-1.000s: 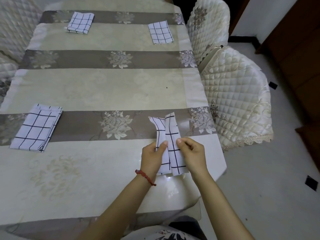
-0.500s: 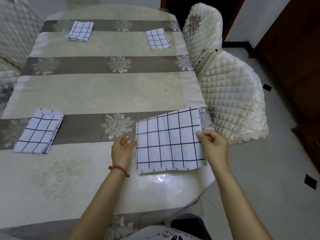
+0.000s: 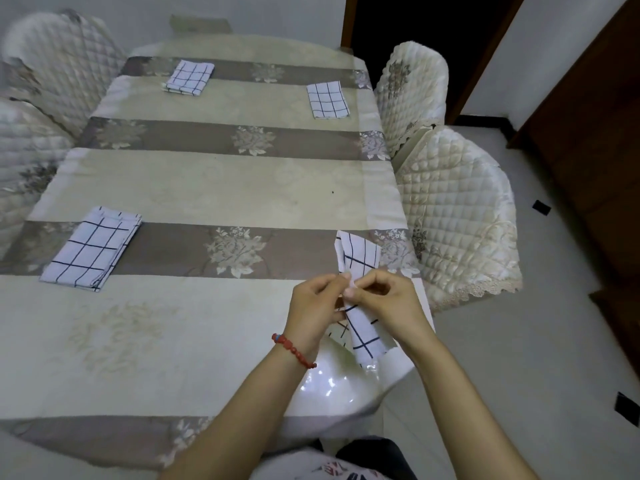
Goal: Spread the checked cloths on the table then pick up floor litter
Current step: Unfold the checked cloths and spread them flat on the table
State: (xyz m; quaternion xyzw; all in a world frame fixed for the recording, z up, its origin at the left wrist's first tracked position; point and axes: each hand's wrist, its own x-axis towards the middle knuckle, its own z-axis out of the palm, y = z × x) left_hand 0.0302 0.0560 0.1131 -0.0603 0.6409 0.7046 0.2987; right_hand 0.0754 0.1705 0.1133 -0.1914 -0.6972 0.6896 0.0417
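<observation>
Striped table (image 3: 214,188): both hands, left hand (image 3: 317,308) and right hand (image 3: 388,303), pinch a narrow checked cloth (image 3: 362,292); shirt print (image 3: 346,471) seems unreadable.

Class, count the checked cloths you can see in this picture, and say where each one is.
4. One folded at the table's far left, one at the far right, one at the near left, and one gathered narrow in both hands at the near right. None appears hidden.

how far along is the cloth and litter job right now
Three folded checked cloths lie placed: near left, far left, far right. Both hands, left hand and right hand, hold a fourth checked cloth bunched at the table's near right corner. Dark floor scraps remain to be picked up.
</observation>
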